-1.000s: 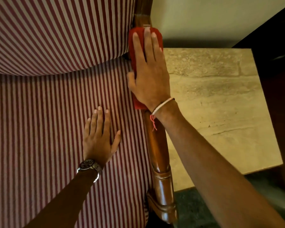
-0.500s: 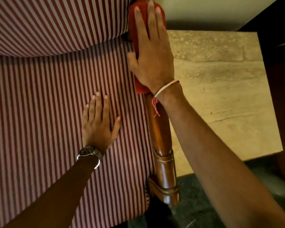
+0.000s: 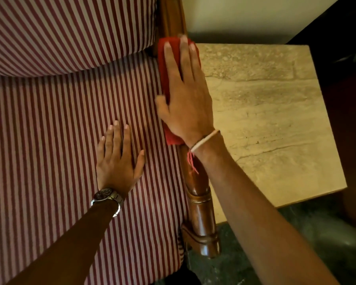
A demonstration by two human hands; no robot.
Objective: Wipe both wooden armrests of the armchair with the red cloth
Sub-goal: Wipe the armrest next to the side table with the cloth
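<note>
Striped seat cushion (image 3: 49, 161) fills the left of the frame, the back cushion (image 3: 70, 27) bulging across the upper left. A stone-topped side table (image 3: 275, 120) sits to the right, just beside the chair. Between them the wooden armrest (image 3: 199, 202) runs from the lower centre up to the top of the frame. My right hand (image 3: 187, 103) lies flat along it at upper centre, fingers straight and pressing the red cloth (image 3: 164, 64) down onto the wood, thumb hooked over the seat-side edge; the cloth shows past my fingertips and below my wrist. My left hand (image 3: 117, 161) rests palm-down on the seat at centre, fingers spread, gripping nothing. Watch (image 3: 107, 197) on the left wrist, pale band (image 3: 203, 140) with a red thread on the right
</note>
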